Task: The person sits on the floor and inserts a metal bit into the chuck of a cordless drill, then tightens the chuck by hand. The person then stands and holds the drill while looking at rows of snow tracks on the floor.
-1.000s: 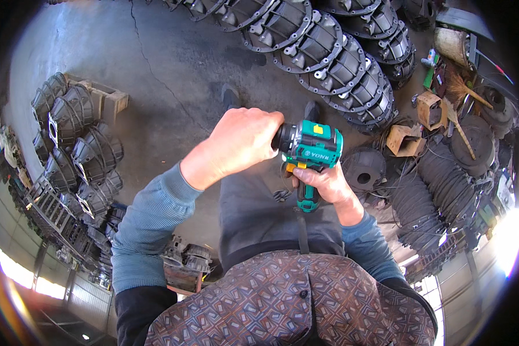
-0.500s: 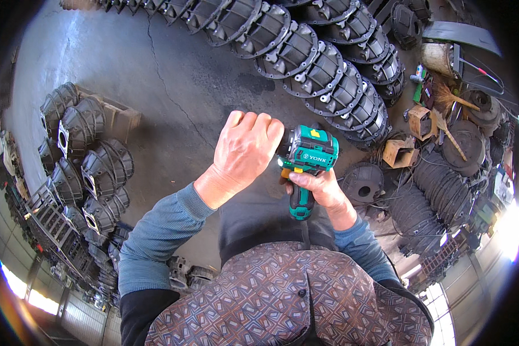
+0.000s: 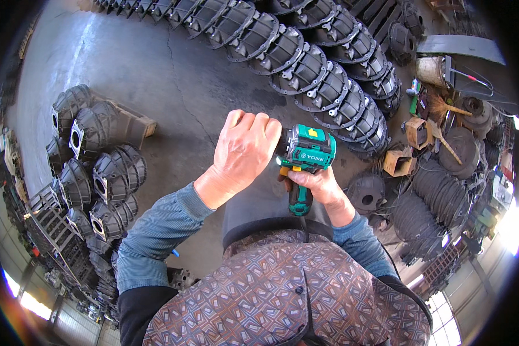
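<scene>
A teal and black cordless drill (image 3: 312,151) is held up in front of my body, its front end toward the left and a small light glowing near it. My right hand (image 3: 322,183) is wrapped round its grip, the thumb lying across the upper part of the handle. Over the drill's black chuck end closes my left hand (image 3: 245,147), knuckles up. Its fingers hide most of the chuck, and whether a bit sits in it cannot be seen.
Long rows of dark bell-shaped metal castings (image 3: 328,86) run across the far floor. More castings (image 3: 118,173) stand at left beside a wooden pallet (image 3: 134,118). On the right are a broom (image 3: 444,106), a wooden box (image 3: 399,161), stacked round discs (image 3: 438,181) and a white bucket (image 3: 431,70).
The view has turned slightly, so the left castings sit farther right in the picture. Both hands keep their hold on the drill, which has barely moved relative to me.
</scene>
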Motion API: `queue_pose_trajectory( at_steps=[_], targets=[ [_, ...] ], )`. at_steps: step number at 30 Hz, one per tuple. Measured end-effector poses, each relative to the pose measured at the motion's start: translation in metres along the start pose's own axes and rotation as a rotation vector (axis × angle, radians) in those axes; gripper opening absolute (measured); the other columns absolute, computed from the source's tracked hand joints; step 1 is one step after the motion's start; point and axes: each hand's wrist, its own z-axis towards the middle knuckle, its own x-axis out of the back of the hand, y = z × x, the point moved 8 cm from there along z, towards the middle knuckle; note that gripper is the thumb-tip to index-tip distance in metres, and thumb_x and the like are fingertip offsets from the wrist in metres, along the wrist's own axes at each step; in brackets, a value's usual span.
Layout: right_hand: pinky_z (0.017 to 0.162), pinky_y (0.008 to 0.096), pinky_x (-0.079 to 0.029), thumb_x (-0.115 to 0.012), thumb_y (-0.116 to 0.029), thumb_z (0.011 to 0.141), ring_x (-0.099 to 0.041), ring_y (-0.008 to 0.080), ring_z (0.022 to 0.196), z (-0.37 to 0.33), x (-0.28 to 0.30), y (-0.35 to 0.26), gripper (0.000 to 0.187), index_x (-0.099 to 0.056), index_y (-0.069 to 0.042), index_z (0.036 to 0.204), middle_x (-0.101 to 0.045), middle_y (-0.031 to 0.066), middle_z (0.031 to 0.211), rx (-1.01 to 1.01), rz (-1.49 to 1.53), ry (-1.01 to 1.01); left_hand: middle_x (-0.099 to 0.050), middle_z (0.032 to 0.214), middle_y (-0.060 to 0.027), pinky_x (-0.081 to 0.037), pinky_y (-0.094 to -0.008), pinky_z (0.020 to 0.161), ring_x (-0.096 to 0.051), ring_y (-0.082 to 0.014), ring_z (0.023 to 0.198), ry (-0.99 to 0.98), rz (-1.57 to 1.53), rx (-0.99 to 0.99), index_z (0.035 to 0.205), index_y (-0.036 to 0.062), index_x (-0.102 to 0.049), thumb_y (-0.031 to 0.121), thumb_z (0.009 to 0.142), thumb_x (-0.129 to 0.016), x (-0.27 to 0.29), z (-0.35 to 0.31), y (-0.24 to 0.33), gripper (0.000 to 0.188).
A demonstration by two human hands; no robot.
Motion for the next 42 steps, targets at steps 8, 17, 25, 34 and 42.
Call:
queue_pose_trajectory(
  at_steps=[8,17,25,34,42],
  targets=[
    [0.066,0.0313,-0.058,-0.082,-0.015,0.091,-0.070,0.0166,0.074,0.004,-0.023,-0.012,0.033,-0.068,-0.003,0.118,-0.074,0.0083,0.094,-0.009,-0.055,-0.062,-0.062,0.090,-0.0055,-0.045,-0.0374,0.081,-0.062,-0.0217,0.085,-0.017,0.044,-0.025,0.108,0.0050,-0.060,0.015,0.083,-0.068,0.024,-0.003,0.006,0.028],
    [0.066,0.0318,-0.059,-0.079,-0.014,0.093,-0.071,0.0176,0.075,0.005,-0.032,-0.015,0.031,-0.067,-0.003,0.119,-0.074,0.0097,0.094,-0.070,-0.075,-0.118,-0.060,0.081,-0.0051,-0.045,-0.0368,0.078,-0.063,-0.0230,0.080,-0.080,0.041,0.012,0.093,0.0090,-0.055,0.009,0.079,-0.071,0.026,-0.003,0.000,0.022],
    [0.066,0.0317,-0.058,-0.078,-0.014,0.092,-0.071,0.0178,0.074,0.005,-0.030,-0.018,0.030,-0.067,-0.003,0.118,-0.074,0.0101,0.093,-0.092,-0.055,-0.208,-0.062,0.082,-0.0054,-0.045,-0.0393,0.083,-0.065,-0.0251,0.083,-0.102,0.030,0.079,0.093,0.0086,-0.055,0.007,0.076,-0.073,0.036,-0.004,0.008,0.025],
    [0.067,0.0318,-0.059,-0.078,-0.014,0.092,-0.071,0.0170,0.073,0.000,-0.033,-0.029,0.027,-0.068,-0.002,0.114,-0.074,0.0099,0.092,-0.099,-0.054,-0.278,-0.064,0.086,-0.0063,-0.046,-0.0395,0.087,-0.066,-0.0266,0.087,-0.122,0.056,0.155,0.097,0.0075,-0.056,0.005,0.073,-0.075,0.049,-0.002,0.016,0.030],
    [0.069,0.0320,-0.059,-0.077,-0.013,0.093,-0.071,0.0167,0.074,-0.005,-0.032,-0.035,0.025,-0.069,-0.001,0.114,-0.074,0.0100,0.092,-0.106,-0.153,-0.315,-0.065,0.084,-0.0062,-0.045,-0.0388,0.085,-0.066,-0.0255,0.087,-0.135,0.073,0.186,0.095,0.0080,-0.058,0.008,0.079,-0.072,0.061,-0.004,0.027,0.022]
  ],
)
